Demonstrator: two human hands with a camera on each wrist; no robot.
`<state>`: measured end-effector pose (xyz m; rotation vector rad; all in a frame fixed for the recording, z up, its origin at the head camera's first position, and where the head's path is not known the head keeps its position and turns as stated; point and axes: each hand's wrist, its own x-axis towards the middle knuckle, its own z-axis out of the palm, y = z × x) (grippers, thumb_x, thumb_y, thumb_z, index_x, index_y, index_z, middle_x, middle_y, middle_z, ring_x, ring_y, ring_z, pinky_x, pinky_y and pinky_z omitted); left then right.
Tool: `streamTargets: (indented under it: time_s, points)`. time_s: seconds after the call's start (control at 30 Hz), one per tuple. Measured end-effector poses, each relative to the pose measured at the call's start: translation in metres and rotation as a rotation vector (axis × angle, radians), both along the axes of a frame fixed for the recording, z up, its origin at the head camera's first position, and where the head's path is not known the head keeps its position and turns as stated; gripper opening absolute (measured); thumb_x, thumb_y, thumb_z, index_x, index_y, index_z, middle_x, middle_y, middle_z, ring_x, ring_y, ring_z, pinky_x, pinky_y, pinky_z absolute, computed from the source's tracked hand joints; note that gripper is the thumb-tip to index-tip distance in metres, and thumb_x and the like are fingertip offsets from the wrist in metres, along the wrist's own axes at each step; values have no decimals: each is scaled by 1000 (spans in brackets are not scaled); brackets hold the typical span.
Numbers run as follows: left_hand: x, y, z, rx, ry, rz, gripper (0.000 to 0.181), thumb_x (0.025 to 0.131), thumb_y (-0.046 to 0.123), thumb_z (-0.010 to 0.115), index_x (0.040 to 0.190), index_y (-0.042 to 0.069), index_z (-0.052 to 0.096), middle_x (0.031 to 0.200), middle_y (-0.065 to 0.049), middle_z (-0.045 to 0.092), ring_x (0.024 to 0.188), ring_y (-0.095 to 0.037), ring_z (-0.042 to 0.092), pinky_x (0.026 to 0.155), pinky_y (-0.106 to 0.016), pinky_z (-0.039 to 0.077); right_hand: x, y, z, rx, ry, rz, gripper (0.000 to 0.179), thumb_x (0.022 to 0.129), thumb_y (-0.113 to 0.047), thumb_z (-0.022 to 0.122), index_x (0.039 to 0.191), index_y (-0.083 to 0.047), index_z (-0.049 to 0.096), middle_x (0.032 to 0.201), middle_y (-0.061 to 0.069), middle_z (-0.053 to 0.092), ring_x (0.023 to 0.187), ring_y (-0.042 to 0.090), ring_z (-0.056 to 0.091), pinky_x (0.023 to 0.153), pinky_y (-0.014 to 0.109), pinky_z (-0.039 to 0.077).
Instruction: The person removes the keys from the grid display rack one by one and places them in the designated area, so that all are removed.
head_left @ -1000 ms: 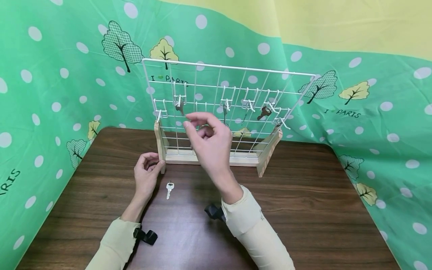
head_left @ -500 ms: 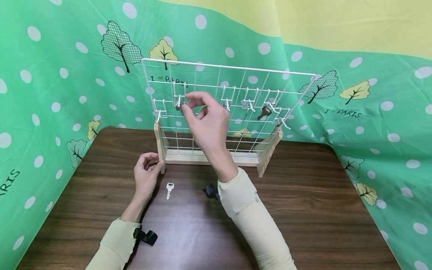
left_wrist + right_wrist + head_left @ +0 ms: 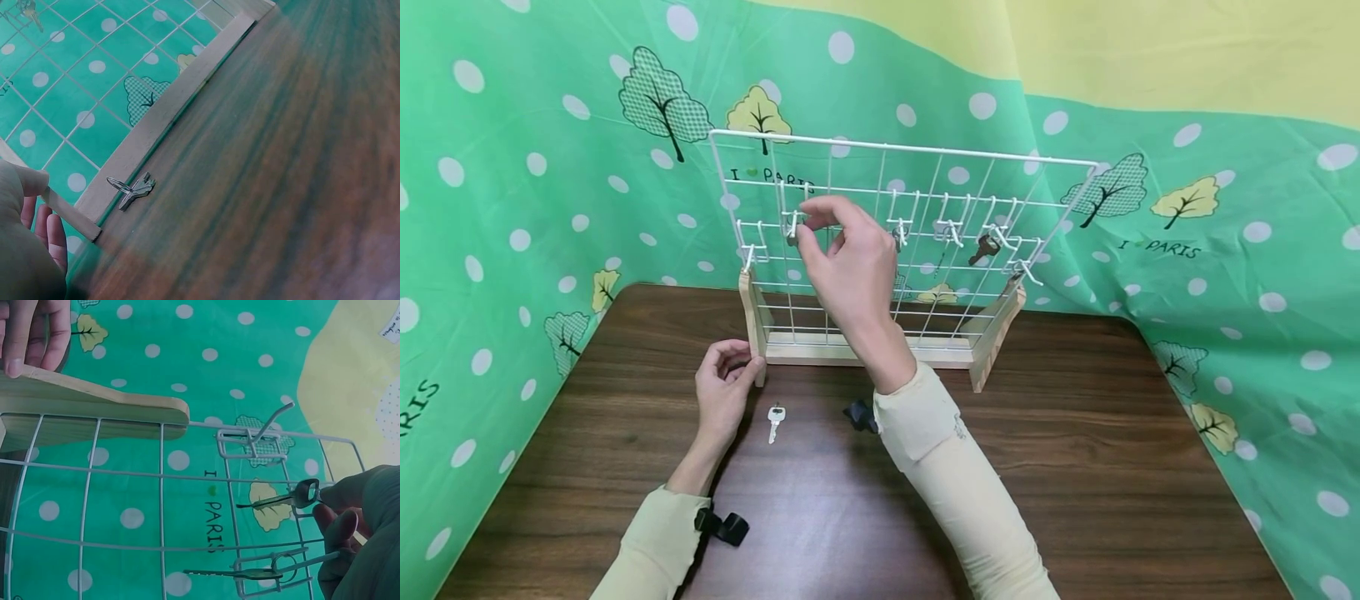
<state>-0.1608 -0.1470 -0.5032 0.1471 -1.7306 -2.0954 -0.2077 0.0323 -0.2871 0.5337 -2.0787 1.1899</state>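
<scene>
My left hand (image 3: 721, 387) grips the wooden leg (image 3: 751, 321) of a white wire rack (image 3: 910, 150), thumb in front in the left wrist view. At the upper-left hook (image 3: 793, 223), my right hand (image 3: 850, 258) pinches a key (image 3: 281, 499) at its head end, where fingers partly hide the ring and hook. Below it in the right wrist view, another key (image 3: 250, 574) hangs by its ring from a hook. A loose silver key (image 3: 777, 423) with a ring lies on the table beside my left hand.
More keys hang along the rack, among them a dark key (image 3: 985, 248) at the right. Bare hooks (image 3: 752, 252) sit at both lower ends. The brown table (image 3: 1112, 467) meets a green dotted cloth (image 3: 1225, 250) behind and at the sides.
My right hand has moved up and left from below the upper-left hook to the key hanging there and now pinches it. My left hand stays on the wooden leg.
</scene>
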Motion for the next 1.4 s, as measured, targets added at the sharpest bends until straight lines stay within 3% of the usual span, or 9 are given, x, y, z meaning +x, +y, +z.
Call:
streamTargets:
  time_s: [0.3, 1.4]
  points:
    - [0, -1, 0, -5, 12, -3, 33, 93, -21, 74, 121, -22, 57, 103, 7, 69, 98, -8, 67, 79, -15, 56, 1, -5, 3, 30, 23, -26, 16, 98, -2, 76, 113, -5, 82, 98, 6, 82, 54, 12, 50, 52, 25, 36]
    - [0, 0, -1, -13, 4, -2, 34, 93, -23, 73, 122, -23, 56, 104, 7, 69, 98, -9, 66, 80, -15, 56, 20, 4, 2, -86, 22, 116, 16, 97, 3, 79, 111, 0, 85, 95, 10, 80, 53, 9, 48, 52, 20, 36]
